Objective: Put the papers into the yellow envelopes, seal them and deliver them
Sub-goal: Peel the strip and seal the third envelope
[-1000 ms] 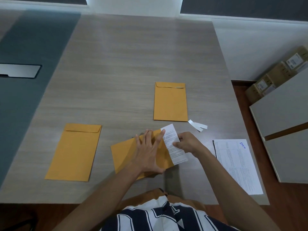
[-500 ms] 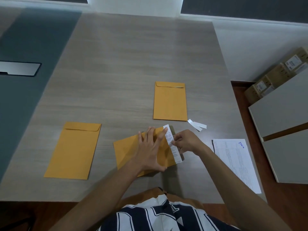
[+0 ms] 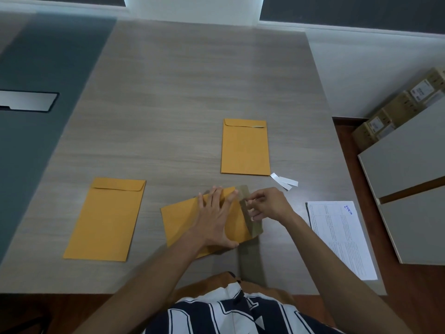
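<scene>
A yellow envelope [image 3: 183, 220] lies slanted on the wooden table [image 3: 180, 92] in front of me. My left hand [image 3: 216, 218] rests flat on it with fingers spread, pressing it down. The envelope's grey-brown flap [image 3: 255, 227] stands open at its right end. My right hand [image 3: 267, 206] pinches the flap's upper part with thumb and fingers. No white paper shows at the envelope's mouth. Two more yellow envelopes lie with flaps folded down: one at the left [image 3: 106, 218] and one farther back [image 3: 244, 148]. A printed sheet of paper [image 3: 342, 237] lies at the right.
Two small white strips [image 3: 284, 182] lie beside the far envelope. A grey cabinet top [image 3: 409, 189] and cardboard boxes [image 3: 397, 109] stand right of the table. A metal plate [image 3: 26, 101] sits in the dark surface at the left.
The white paper that stuck out of the envelope's right end has slid fully inside. My right hand has shifted from the paper to the open flap. My left hand stayed flat on the envelope.
</scene>
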A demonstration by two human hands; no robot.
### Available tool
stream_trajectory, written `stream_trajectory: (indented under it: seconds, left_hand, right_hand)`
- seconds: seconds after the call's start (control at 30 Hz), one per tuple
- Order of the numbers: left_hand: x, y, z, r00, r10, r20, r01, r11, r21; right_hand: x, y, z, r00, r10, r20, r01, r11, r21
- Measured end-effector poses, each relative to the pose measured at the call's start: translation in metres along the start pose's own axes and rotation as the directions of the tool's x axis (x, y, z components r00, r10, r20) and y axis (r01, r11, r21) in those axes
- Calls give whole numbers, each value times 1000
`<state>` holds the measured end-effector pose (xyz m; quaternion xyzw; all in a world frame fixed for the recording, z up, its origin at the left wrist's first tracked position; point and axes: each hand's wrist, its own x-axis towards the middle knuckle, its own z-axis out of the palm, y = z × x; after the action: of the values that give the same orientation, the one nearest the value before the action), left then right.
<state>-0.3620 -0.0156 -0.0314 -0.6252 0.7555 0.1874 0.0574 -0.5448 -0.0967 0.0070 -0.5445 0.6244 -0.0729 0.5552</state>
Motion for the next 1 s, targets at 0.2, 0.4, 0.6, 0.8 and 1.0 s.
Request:
stream_trajectory:
  seconds: [0.2, 0.4, 0.6, 0.8, 1.0]
  left_hand:
    - [4, -6, 15, 995, -8, 98, -1, 995, 98]
    - [7, -5, 15, 995, -28, 97, 20, 997, 75]
    - [7, -6, 16, 995, -31, 92, 25, 998, 61]
    - [8, -6, 20, 997, -35, 71, 32, 999, 37]
    - [8, -6, 19, 996, -37, 76, 35, 999, 30]
  right_hand:
    - [13, 27, 14, 954, -279, -115, 206, 880, -429]
    - [21, 32, 23, 937, -344, -65, 248, 783, -571]
    - [24, 36, 24, 932, -359, -43, 269, 769, -579]
    - [27, 39, 25, 926, -370, -74, 268, 782, -562]
    - [28, 43, 27, 920, -385, -74, 288, 791, -540]
